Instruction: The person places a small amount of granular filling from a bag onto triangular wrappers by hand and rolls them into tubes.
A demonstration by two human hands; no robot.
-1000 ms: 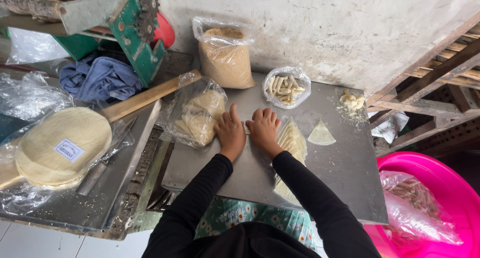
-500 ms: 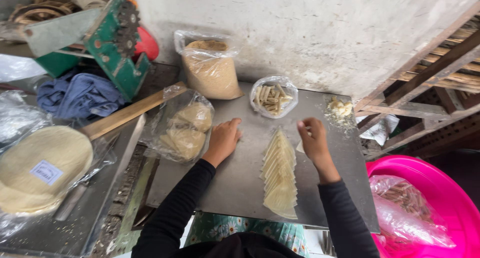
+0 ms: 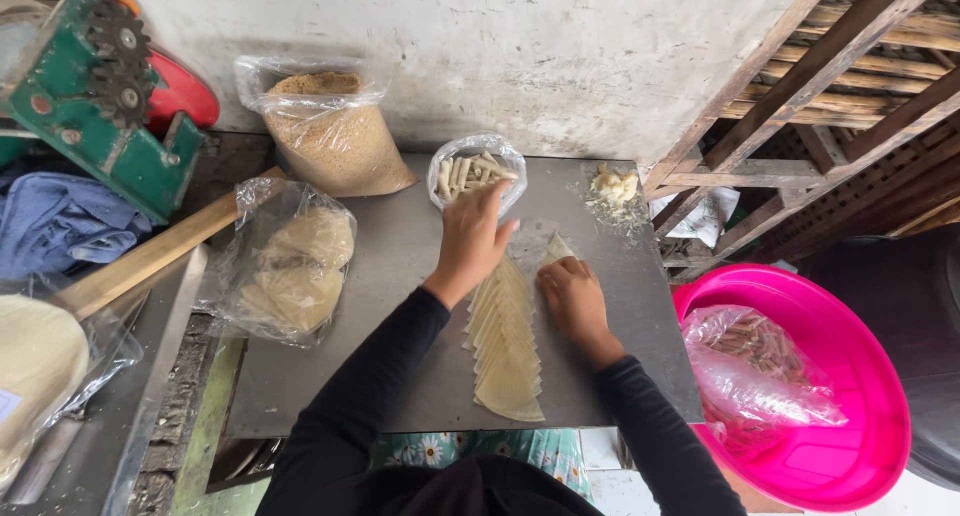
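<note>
A fanned row of pale triangular dough wrappers lies on the grey metal board. My left hand hovers over the row's far end, fingers reaching toward a clear bag of short filling sticks. My right hand rests flat on the board beside the row, its fingers touching a single wrapper at the top. Neither hand clearly holds anything.
A bag of breadcrumbs stands against the wall, and a bag of round wrappers lies at the left. A small pale lump sits at the board's far right. A pink basin with a plastic bag is at the right; a green geared machine at far left.
The stacked wrappers were spread into a long row. My left hand moved from the board's left side toward the bag of sticks, and my right hand came back beside the row.
</note>
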